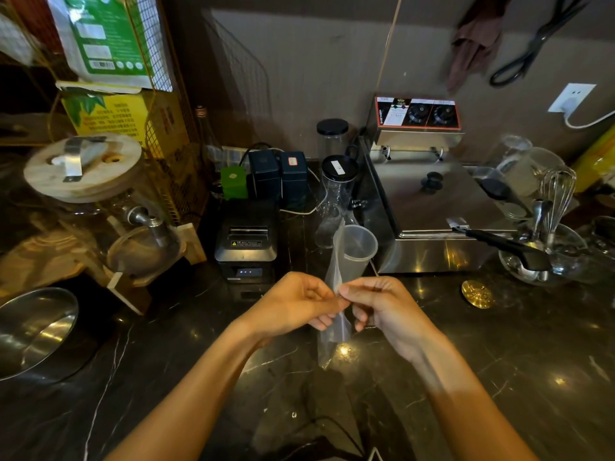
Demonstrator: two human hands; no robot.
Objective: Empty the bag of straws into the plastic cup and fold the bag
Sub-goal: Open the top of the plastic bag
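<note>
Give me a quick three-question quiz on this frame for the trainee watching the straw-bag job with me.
1. True or false: both hands pinch the clear bag at once.
2. Which thing stands just behind the bag? A) metal bowl B) plastic cup C) whisk
3. Fill in: the black receipt printer sits to the ______ of the cup.

Key
1. True: the left hand and the right hand meet on the bag above the dark counter.
2. B. The cup stands upright and no straws show in it.
3. Left.
</note>
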